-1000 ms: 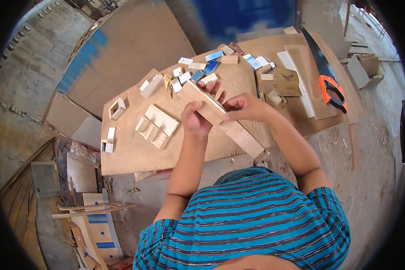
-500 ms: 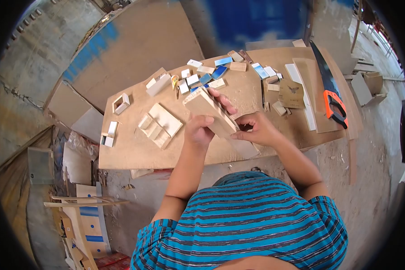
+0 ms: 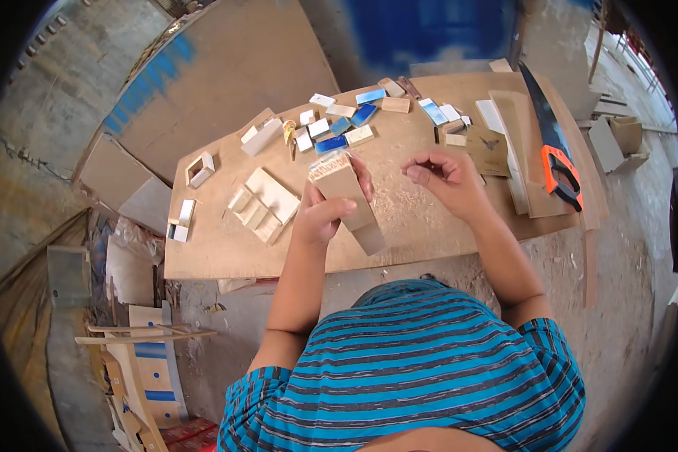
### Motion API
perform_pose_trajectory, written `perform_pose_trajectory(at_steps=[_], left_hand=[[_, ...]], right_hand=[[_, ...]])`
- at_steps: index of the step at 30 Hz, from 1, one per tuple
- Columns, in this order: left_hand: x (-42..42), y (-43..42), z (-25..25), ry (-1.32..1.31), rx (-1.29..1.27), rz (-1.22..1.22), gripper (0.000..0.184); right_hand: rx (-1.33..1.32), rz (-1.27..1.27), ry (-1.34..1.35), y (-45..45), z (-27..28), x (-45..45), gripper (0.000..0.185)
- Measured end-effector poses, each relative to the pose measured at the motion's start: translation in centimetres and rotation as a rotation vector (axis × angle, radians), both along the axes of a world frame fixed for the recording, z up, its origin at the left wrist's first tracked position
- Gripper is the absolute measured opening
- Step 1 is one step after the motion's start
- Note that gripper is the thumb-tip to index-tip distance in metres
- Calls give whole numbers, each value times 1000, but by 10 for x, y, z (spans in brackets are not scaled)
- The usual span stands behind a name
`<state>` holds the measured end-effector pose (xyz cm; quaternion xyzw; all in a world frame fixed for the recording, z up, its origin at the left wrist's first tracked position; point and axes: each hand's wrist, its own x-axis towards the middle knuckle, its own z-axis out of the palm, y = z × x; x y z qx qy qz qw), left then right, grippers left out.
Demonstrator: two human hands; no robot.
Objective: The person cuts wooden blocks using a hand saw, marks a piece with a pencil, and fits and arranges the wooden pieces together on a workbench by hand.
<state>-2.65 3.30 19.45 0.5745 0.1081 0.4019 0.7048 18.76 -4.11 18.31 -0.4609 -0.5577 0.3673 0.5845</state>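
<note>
A long wooden piece is tilted over the table's middle, its rough, pale end facing up and away from me. My left hand is wrapped round it, thumb on the broad face and fingers behind the far side. To the right, my right hand is raised off the wood with its fingers curled and thumb near the fingertips; whether anything small is between them is too small to tell. Left of the held piece lies a small wooden assembly with raised strips.
Small white, blue and bare blocks lie along the table's far side. A brown sandpaper-like sheet, long boards and an orange-handled saw lie right. Small frames sit left. Shavings dot the middle.
My right hand has come away from the wooden piece and moved right. In my left hand the piece has turned, its far end now more toward me and its length steeper.
</note>
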Motion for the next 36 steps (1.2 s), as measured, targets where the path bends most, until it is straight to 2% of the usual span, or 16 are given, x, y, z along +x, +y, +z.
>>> perform_pose_trajectory(at_steps=[3, 6, 9, 12, 15, 18, 21, 24, 27, 30, 33, 36], left_hand=[[-1, -7, 1, 132, 30, -59, 50], [-2, -13, -1, 232, 37, -133, 43], [-7, -18, 0, 347, 13, -193, 38], [-6, -15, 0, 340, 35, -286, 40], [-8, -6, -4, 426, -66, -398, 42], [-7, -6, -5, 531, -32, -390, 43], [0, -13, -8, 686, -54, -159, 47], [2, -12, -24, 765, -160, -31, 46], [6, -10, -48, 747, -105, -18, 47], [8, -5, -58, 786, -154, -16, 55], [11, -5, -64, 799, -184, -5, 55], [12, -3, -74, 841, -231, 30, 56]], right_hand=[[248, 0, -80, -12, 37, -5, 10], [355, 16, -177, -13, 45, -9, 11], [364, 115, -290, -9, 30, -7, 14], [363, 67, -436, -16, 29, -5, 17], [424, 87, -451, -17, 25, 0, 19], [313, 126, -502, -18, 19, 5, 20], [171, 95, -588, -16, 7, 5, 24], [94, 47, -553, -16, -10, -3, 31], [-41, 13, -381, -8, -32, -8, 37], [24, 21, -428, -2, -56, -8, 37], [-10, -25, -368, -1, -63, -11, 31], [21, -51, -456, 2, -77, -11, 30]])
